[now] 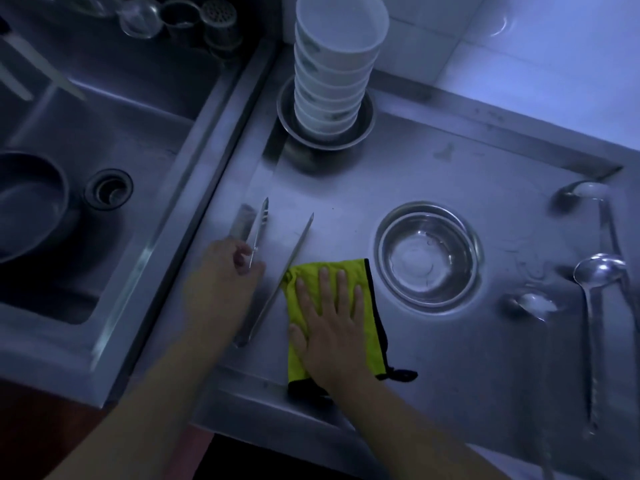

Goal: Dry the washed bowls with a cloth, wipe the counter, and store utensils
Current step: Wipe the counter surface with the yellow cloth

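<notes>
The right hand (329, 327) lies flat on the yellow cloth (363, 306), fingers straight and spread a little, pressing the cloth down on the metal counter (433, 375). The cloth has a black edge and sits near the front of the counter, just beside the metal bowl (428, 252), which stands right way up to its right. The left hand (221, 289) is blurry; its fingers curl round 1 arm of the metal tongs (277, 271). The tongs lie open in a V shape, and the other arm touches the left edge of the cloth. At the back of the counter a tall stack of white bowls (332, 71) stands in a metal dish (360, 133). On the right side lie 3 ladles (595, 306), well apart from the cloth. To the left is the sink (145, 133), with a dark pot (31, 206) inside, next to the drain (109, 189).
</notes>
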A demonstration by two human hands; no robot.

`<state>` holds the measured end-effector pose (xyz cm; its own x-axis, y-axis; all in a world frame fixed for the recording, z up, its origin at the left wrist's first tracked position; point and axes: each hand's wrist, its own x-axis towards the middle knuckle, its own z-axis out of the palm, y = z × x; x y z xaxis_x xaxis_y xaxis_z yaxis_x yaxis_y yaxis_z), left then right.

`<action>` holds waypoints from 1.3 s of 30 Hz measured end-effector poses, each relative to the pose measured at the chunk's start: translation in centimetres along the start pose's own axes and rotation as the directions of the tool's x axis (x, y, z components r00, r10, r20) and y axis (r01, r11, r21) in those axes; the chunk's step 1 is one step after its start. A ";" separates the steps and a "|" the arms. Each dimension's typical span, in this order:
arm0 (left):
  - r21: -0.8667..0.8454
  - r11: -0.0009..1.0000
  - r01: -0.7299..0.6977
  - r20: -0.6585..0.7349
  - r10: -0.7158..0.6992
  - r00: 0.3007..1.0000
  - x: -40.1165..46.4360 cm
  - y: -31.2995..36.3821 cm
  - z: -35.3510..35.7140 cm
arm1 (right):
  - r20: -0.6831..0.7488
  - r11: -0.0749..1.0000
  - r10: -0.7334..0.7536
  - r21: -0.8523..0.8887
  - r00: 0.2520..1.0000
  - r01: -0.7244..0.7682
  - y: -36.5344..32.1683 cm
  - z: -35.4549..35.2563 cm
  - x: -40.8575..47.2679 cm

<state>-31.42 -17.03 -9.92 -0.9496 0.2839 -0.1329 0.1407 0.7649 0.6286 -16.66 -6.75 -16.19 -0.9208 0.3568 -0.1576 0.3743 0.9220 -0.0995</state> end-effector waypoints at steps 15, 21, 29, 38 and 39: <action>0.222 0.971 -0.092 0.021 0.090 0.996 -4.0 -2.4 -0.1 | -0.021 0.997 0.073 0.000 0.997 -0.073 1.6 0.0 0.4; 0.147 0.989 -0.030 -0.143 0.051 0.988 -3.7 -5.1 -3.9 | -0.001 0.982 0.188 0.025 0.982 -0.188 2.0 -1.0 9.4; 0.124 0.988 0.088 -0.226 -0.059 0.972 -5.5 -8.7 -6.1 | 0.005 1.000 0.019 -0.013 1.000 -0.019 -2.2 -0.5 14.0; -0.027 0.992 0.119 -0.234 -0.122 0.965 -8.4 -7.6 -5.1 | -0.011 0.917 -0.395 -0.063 0.919 0.394 -4.5 0.2 2.5; -0.062 0.990 0.125 -0.220 -0.136 0.966 -8.6 -7.2 -4.8 | -0.022 0.910 -0.413 -0.056 0.911 0.411 -3.9 0.1 1.2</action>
<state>-25.58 -27.77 -9.56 -0.9980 0.0433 -0.0450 0.0034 0.7568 0.6536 -19.24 -9.91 -16.13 -0.9954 -0.0523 -0.0807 -0.0441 0.9940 -0.1002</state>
